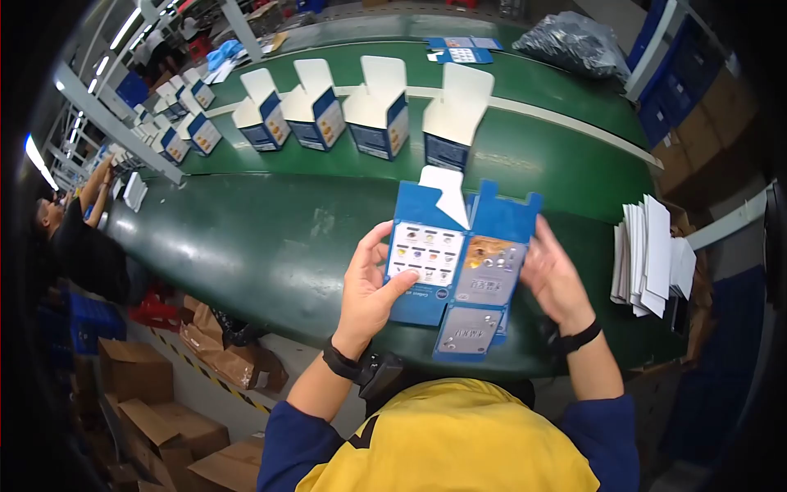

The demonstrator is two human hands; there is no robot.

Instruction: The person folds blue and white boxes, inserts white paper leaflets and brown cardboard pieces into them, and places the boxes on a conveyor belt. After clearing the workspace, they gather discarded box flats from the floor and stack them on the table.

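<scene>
A partly unfolded blue printed carton (485, 275) is in front of me over the near belt, its flaps spread and a white inner flap (447, 190) showing at the top. My left hand (369, 283) grips its left side, thumb on the panel of small product pictures, fingers behind. Along the carton's right edge, my right hand (559, 275) is slightly blurred, its fingers stretched out and partly hidden by the panel. Just beyond stands an erected carton (448, 148) with its white lid raised.
More open-lidded cartons (375, 123) line the green belt (525, 139) toward the left. White folded sheets (643, 254) stand at the right. A dark plastic bag (574, 47) and flat blue cartons (463, 51) lie at the back. Brown boxes (168, 426) sit lower left; another person (82, 238) works far left.
</scene>
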